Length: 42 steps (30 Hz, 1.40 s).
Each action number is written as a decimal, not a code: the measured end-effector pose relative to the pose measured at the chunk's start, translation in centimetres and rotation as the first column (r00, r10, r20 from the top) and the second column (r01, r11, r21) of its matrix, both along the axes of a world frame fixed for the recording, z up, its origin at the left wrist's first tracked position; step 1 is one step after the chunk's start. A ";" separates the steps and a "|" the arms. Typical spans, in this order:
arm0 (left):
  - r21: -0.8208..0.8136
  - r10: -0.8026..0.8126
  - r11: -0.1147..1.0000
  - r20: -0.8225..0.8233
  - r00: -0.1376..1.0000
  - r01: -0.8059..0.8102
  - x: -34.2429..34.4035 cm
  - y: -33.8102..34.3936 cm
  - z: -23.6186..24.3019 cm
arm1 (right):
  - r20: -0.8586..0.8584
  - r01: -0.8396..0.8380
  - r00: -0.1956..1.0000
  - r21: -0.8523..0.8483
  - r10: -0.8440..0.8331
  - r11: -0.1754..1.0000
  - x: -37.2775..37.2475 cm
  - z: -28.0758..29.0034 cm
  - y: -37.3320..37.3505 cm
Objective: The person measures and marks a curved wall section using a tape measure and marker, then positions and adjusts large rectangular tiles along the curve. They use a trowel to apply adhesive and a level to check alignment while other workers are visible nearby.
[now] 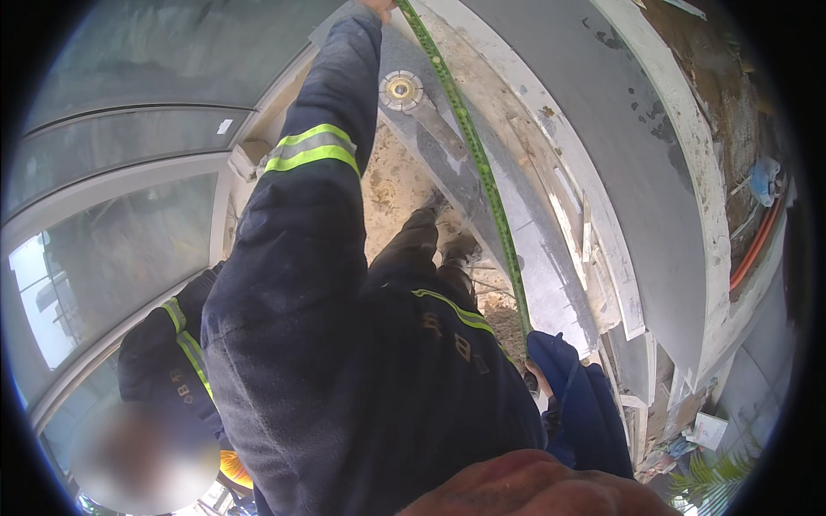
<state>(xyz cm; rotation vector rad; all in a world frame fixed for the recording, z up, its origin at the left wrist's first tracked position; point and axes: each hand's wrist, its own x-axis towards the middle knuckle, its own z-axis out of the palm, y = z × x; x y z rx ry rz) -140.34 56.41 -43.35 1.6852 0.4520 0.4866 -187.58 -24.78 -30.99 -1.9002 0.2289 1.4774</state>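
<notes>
A green tape measure blade (476, 146) runs stretched from the top edge down to the lower right, above a long grey stone slab (551, 275). My left arm reaches far forward, and my left hand (377, 7), partly cut off by the picture's upper edge, is closed at the blade's far part. Close to my body, my right hand (539, 378) is closed at the near end of the blade; the blue sleeve covers much of it. An angle grinder (403, 90) with a segmented cutting disc lies on the slab, left of the blade.
Glass panels in a pale frame (225, 198) rise at my left. A figure in a dark striped jacket (163, 353) appears there, perhaps reflected. Broad grey stone steps (637, 163) curve along the right. Beyond are orange pipes (757, 241), a blue plastic scrap (764, 181) and green leaves (718, 477).
</notes>
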 end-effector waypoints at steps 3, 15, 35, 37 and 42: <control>-0.260 0.196 0.939 -0.132 0.972 -0.225 4.4 -9.2 -4.2 | 0.106 0.062 0.994 -0.209 -0.041 0.976 0.6 2.3 -2.0; 0.351 -0.434 0.742 -0.400 0.808 0.572 -15.7 -23.6 -5.2 | 0.502 -0.363 0.804 -0.013 0.320 0.932 27.3 -8.2 15.7; -0.493 -0.548 0.820 -0.532 0.646 0.290 -28.5 -25.4 0.3 | 0.266 -0.277 0.929 0.040 0.257 0.960 27.2 -14.4 17.5; -0.466 -0.562 0.819 -0.533 0.632 0.335 -27.9 -25.5 0.2 | 0.321 -0.289 0.911 0.055 0.258 0.956 27.3 -14.8 17.1; -0.452 -0.544 0.833 -0.562 0.623 0.320 -26.8 -25.8 0.8 | 0.434 -0.405 0.836 0.077 0.335 0.911 27.1 -15.8 15.8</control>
